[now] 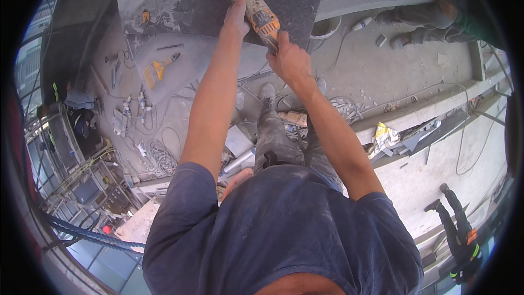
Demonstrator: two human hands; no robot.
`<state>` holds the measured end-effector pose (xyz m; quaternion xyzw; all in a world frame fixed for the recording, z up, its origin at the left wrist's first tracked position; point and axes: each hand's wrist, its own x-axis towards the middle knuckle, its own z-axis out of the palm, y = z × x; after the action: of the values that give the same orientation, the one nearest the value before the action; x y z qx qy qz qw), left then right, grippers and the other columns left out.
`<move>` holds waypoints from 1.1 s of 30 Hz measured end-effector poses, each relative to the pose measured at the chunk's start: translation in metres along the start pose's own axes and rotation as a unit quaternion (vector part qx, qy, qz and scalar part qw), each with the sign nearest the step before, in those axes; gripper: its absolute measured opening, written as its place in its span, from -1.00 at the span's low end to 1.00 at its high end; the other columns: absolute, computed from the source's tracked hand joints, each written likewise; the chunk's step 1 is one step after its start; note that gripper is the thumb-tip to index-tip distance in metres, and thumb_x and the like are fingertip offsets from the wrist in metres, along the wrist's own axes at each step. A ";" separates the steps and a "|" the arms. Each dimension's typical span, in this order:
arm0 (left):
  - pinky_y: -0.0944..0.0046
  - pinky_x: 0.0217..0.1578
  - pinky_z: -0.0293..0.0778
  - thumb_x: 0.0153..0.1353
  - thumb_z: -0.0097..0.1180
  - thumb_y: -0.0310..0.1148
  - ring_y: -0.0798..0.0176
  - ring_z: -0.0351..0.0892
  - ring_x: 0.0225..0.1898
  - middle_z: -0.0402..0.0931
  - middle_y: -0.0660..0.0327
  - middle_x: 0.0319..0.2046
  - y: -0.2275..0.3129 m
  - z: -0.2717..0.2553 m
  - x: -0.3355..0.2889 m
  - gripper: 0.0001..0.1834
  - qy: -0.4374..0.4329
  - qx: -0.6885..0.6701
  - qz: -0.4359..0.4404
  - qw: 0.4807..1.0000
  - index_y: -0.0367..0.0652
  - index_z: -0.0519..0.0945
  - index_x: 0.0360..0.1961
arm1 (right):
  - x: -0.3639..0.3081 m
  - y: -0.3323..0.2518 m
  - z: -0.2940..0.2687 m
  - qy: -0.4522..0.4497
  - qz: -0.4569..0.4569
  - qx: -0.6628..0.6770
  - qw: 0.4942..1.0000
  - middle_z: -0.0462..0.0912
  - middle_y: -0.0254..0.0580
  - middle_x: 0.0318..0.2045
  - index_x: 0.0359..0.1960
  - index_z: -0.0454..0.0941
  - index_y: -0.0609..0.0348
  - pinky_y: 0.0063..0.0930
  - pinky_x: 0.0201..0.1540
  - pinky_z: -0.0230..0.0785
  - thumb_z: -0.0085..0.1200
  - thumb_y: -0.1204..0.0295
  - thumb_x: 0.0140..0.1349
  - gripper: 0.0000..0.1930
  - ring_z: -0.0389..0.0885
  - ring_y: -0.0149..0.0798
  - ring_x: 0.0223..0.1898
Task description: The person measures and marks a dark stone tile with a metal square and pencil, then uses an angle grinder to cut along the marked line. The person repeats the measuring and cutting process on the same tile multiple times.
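Note:
Both my hands are closed around a yellow and black angle grinder (262,15), held out in front of me over a dark speckled slab (202,6). My left hand (237,19) grips it up by its head, while my right hand (291,61) wraps the rear end of the body. The grinder's disc is hidden, so I cannot tell whether it touches the slab. Pale dust coats the left part of the slab, where a small orange and black object (145,17) lies.
A yellow-handled tool (158,70) rests left of my feet. Coiled cables (161,155) and plugs (126,106) litter the dusty floor. Someone in grey trousers (423,19) is at the far right; another person (458,229) is lower right. A concrete ledge (406,110) runs along the right.

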<state>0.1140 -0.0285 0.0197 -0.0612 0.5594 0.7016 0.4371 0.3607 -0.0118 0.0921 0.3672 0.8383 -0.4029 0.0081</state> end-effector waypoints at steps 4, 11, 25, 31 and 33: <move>-0.12 0.19 0.70 0.50 0.35 0.16 0.01 0.76 0.10 0.72 -0.02 0.09 0.002 0.010 -0.003 -0.30 -0.008 -0.023 0.018 1.000 -0.15 0.54 0.38 | 0.006 0.000 -0.001 -0.001 0.001 -0.008 1.000 0.83 0.28 -0.26 0.12 0.37 0.15 0.28 -0.05 0.66 0.35 0.25 0.36 -0.53 0.83 0.40 -0.17; -0.10 0.18 0.71 0.49 0.35 0.17 0.05 0.75 0.10 0.72 -0.01 0.10 -0.002 0.009 -0.030 -0.26 0.025 -0.074 0.038 0.996 -0.17 0.52 0.41 | 0.008 0.007 0.002 -0.023 -0.038 -0.053 0.998 0.84 0.26 -0.21 0.13 0.32 0.18 0.22 -0.01 0.68 0.40 0.25 0.35 -0.47 0.85 0.37 -0.14; -0.03 0.07 0.74 0.43 0.44 0.15 0.13 0.79 0.00 0.75 0.09 0.02 0.003 0.006 -0.020 -0.28 0.026 -0.054 0.001 0.998 -0.11 0.57 0.37 | 0.007 0.000 -0.004 -0.047 -0.015 -0.046 0.998 0.83 0.29 -0.16 0.25 0.26 0.24 0.23 0.02 0.70 0.42 0.24 0.36 -0.36 0.85 0.39 -0.11; -0.07 0.17 0.68 0.31 0.54 0.14 0.06 0.73 0.15 0.66 0.05 0.15 0.003 0.014 -0.015 -0.04 0.039 -0.011 0.002 0.999 -0.30 0.43 0.48 | 0.013 0.012 -0.007 -0.051 -0.019 -0.021 0.998 0.83 0.28 -0.16 0.23 0.26 0.22 0.25 0.00 0.69 0.40 0.23 0.37 -0.38 0.85 0.39 -0.11; -0.08 0.25 0.64 0.26 0.59 0.15 0.03 0.68 0.24 0.60 0.02 0.22 0.002 0.017 -0.014 0.10 0.037 0.002 0.009 0.999 -0.41 0.36 0.53 | 0.016 0.017 -0.008 -0.053 -0.019 -0.003 0.998 0.83 0.32 -0.17 0.19 0.27 0.20 0.30 0.02 0.66 0.36 0.22 0.39 -0.44 0.84 0.42 -0.09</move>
<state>0.1280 -0.0219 0.0359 -0.0814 0.5772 0.7018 0.4095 0.3618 0.0104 0.0815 0.3289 0.8449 -0.4194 0.0461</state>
